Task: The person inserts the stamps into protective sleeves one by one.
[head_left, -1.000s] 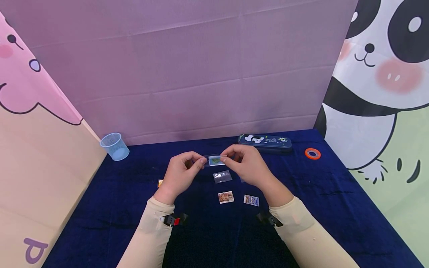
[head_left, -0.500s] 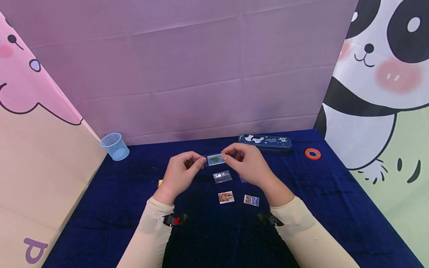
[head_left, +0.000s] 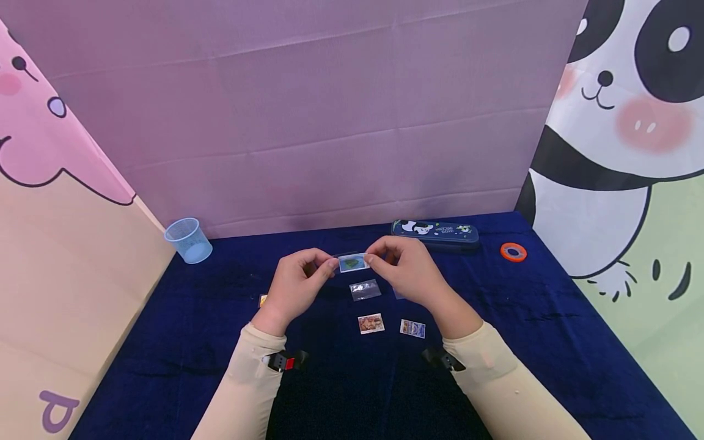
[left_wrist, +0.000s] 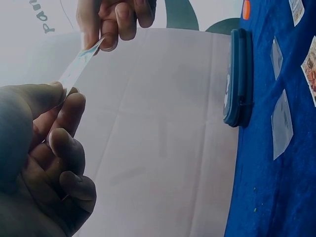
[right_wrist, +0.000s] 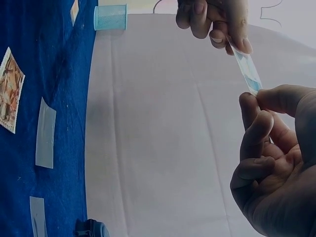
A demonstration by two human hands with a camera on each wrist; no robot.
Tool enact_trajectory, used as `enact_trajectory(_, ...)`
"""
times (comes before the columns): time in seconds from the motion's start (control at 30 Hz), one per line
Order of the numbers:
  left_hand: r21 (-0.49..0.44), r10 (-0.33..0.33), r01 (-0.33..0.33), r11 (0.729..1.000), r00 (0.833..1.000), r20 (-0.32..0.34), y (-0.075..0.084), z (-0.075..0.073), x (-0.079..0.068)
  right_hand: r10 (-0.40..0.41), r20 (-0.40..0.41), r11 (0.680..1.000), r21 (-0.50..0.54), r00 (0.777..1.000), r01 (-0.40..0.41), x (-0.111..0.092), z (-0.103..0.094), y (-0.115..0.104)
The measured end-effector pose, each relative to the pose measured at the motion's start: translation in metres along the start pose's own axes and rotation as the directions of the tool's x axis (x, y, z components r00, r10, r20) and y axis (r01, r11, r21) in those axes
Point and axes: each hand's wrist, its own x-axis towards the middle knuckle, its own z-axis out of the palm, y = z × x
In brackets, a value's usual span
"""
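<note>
The person wears smooth, cream fabric sleeves (head_left: 497, 370), a black left wrist strap (head_left: 278, 362) bearing a red patch, and a black right wrist strap (head_left: 452, 362).

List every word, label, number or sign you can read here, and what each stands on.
"pan", apparently, sideways and cut off: pale backdrop, left wrist view.
One purple letter, "p" or "d", sideways: left wall panel, head view.
Lettering on the blue pencil case: too small to read.
Any print on the held card, brown card and blue card: too small to read.
</note>
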Motion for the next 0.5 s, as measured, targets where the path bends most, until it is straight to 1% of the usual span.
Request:
enact_trajectory(0.27, 0.003, -0.001, 0.001, 1.0, 1.0, 0.001, -0.0004, 0.0008, -0.0001, 0.006, 0.013, 1.0, -0.003, 1.0, -0.006, -0.0008, 0.0016, -0.0033)
enact_trajectory(0.5, 0.002, -0.016, 0.016, 1.0, 1.0, 0.005, -0.0024, -0.0021, 0.0004, 0.016, 0.008, 1.0, -0.014, 1.0, -0.016, -0.0001, 0.0015, -0.0025)
